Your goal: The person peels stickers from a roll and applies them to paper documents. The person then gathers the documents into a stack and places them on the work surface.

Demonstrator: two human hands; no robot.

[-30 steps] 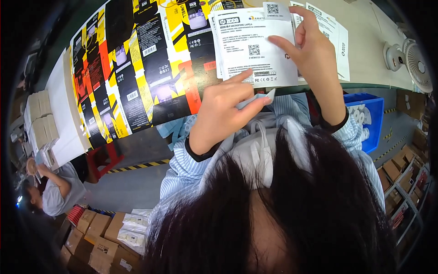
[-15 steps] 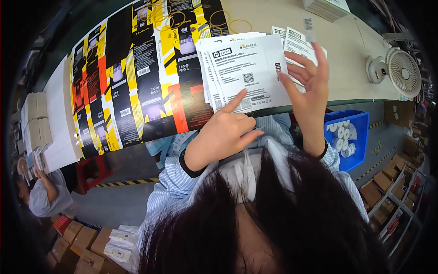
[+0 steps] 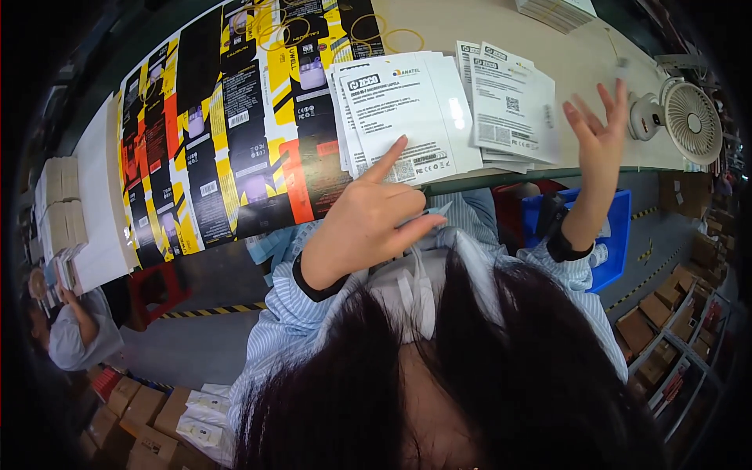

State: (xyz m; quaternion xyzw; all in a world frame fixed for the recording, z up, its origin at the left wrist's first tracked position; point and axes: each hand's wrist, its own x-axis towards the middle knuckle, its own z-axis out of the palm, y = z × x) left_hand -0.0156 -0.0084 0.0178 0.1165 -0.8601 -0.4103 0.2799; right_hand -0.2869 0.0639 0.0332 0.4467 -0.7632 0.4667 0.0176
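Note:
My left hand [image 3: 368, 219] rests its outstretched index finger on the top sheet of a fanned stack of white printed sheets [image 3: 435, 94]. The other fingers of that hand curl loosely, thumb out to the side, holding nothing. To the right lies a second, uneven pile of white printed sheets [image 3: 493, 129], with a square code on its top sheet. My right hand [image 3: 599, 125] is raised beyond that pile, near the fan, fingers apart and partly blurred. A small pale label [image 3: 622, 69] appears to cling to a fingertip; its print is smeared.
Black, yellow and red printed carton sheets [image 3: 211, 102] cover the table's left part, with rubber bands [image 3: 290, 31] on them. A white fan [image 3: 691, 121] stands right. Another stack [image 3: 560, 12] lies far back. Below sits a blue bin [image 3: 615, 243]. Another person [image 3: 82, 333] is at left.
My right hand has left the left stack's edge and moved right toward the fan. The square-coded sheet no longer tops that stack; one now tops the right pile. My left finger stays on the stack.

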